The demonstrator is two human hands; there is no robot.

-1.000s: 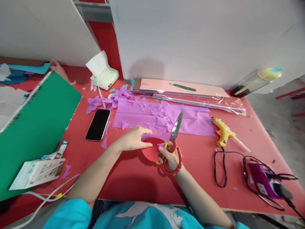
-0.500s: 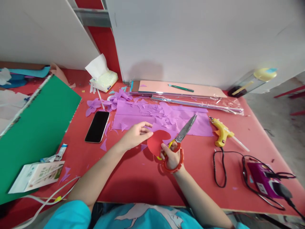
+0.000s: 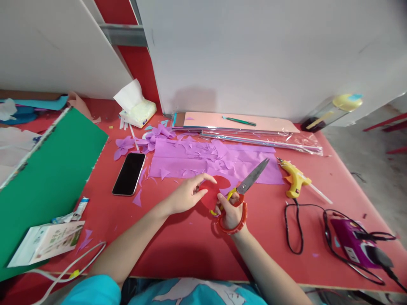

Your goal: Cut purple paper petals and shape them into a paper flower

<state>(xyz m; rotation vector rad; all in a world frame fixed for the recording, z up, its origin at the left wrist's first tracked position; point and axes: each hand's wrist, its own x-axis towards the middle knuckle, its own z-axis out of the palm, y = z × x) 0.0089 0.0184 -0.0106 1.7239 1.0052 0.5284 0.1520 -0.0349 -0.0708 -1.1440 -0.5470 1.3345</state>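
Observation:
A rounded red paper cutout (image 3: pixel 212 197), notched at the upper right, is between my two hands above the red table. My left hand (image 3: pixel 189 192) curves round its left side, index finger over the top and thumb at the lower edge. My right hand (image 3: pixel 231 215) pinches the paper's right side with the thumb. That same hand carries scissors (image 3: pixel 252 177) with red and yellow handles, their blades nearly together and pointing up and right. Behind lies a purple sheet (image 3: pixel 254 167) strewn with purple paper scraps (image 3: pixel 218 148).
A phone (image 3: pixel 129 174) and a tissue pack (image 3: pixel 140 112) are on the left, near a green board (image 3: pixel 60 173). On the right are a yellow glue gun (image 3: pixel 296 178) and a purple power block (image 3: pixel 352 241) with cables. Wrapped paper sheets (image 3: pixel 267 123) line the back.
My left hand has moved right, its index finger now reaching over the red paper. The scissors and my right hand have shifted slightly right. The view has tilted a little upward.

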